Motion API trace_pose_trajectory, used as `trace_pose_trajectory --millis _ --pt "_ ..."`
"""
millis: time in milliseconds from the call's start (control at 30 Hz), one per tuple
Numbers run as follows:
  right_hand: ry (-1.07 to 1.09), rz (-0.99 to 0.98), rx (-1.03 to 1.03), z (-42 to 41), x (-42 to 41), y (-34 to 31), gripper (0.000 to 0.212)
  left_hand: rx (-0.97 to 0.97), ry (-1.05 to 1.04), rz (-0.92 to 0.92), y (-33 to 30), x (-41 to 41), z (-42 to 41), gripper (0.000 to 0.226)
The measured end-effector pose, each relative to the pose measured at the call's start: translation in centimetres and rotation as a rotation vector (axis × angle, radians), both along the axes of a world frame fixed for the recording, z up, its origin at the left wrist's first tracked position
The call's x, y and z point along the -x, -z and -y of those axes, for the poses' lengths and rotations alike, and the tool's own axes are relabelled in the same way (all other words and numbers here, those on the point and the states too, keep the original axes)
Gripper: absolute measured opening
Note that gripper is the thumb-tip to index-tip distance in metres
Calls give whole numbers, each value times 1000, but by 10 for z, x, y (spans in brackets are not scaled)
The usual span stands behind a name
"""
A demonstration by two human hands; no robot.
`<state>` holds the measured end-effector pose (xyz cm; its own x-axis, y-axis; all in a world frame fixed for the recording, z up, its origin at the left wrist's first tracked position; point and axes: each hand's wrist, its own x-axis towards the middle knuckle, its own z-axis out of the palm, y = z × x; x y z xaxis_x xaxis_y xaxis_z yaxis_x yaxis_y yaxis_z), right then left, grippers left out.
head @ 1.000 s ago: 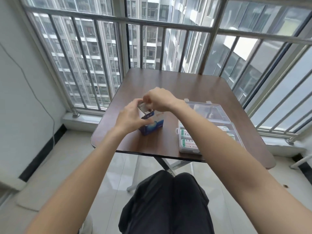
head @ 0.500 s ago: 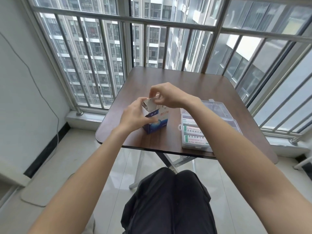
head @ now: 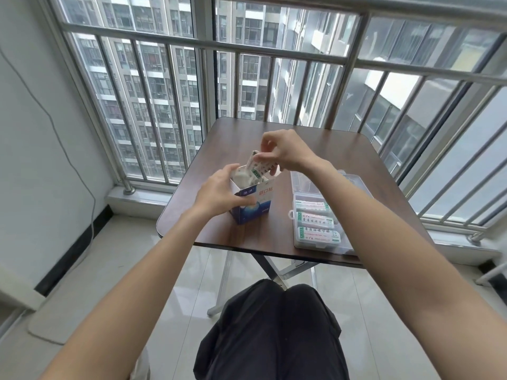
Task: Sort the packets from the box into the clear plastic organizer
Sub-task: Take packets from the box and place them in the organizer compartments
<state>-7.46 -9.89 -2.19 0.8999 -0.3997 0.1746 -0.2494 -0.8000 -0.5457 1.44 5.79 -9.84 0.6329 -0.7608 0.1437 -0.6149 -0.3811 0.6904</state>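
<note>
A few white packets (head: 259, 167) now stick up out of the open top of the blue-and-white box (head: 253, 205), where a moment ago only the flap showed. The right hand (head: 285, 153) pinches them from above, raised higher than before, while the left hand (head: 219, 194) still grips the box's near side. The box stands on the brown table (head: 315, 138), with the clear plastic organizer (head: 315, 215) just to its right, lid open, packets in its near compartments.

Beyond my fingers a brown table (head: 288, 133) meets the barred window (head: 247, 64), grey towers outside. A white wall (head: 35, 133) stands off to their left, pale glossy floor tiles (head: 192, 283) below.
</note>
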Motion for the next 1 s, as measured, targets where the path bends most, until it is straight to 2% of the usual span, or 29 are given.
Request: trace_pose_trajectory --millis 233,367,433,500,567,633,733,867,933,1000 --pt "35 42 50 12 0 -1 15 -53 -5 9 -3 -10 5 95" --pt "99 114 -12 18 6 -6 13 -82 24 48 -8 -15 5 106" --pt "108 160 -51 20 16 -9 15 37 -3 128 -21 -12 5 97" --pt "75 199 -90 23 30 -12 17 216 -5 244 -41 -6 10 78" --pt "25 226 -131 26 44 -13 17 294 66 350 -62 5 19 59" --pt "4 265 -173 29 56 -11 18 234 207 262 -75 21 35 50" --pt "43 337 -229 38 73 -5 20 86 360 -19 -75 47 67 45" --pt "195 355 -277 59 102 13 25 98 345 -283 -55 70 108 36" --pt "220 366 -391 65 116 22 38 125 338 -331 -42 77 120 32" --pt "209 364 -544 71 129 32 41 163 306 -338 -30 83 126 28"
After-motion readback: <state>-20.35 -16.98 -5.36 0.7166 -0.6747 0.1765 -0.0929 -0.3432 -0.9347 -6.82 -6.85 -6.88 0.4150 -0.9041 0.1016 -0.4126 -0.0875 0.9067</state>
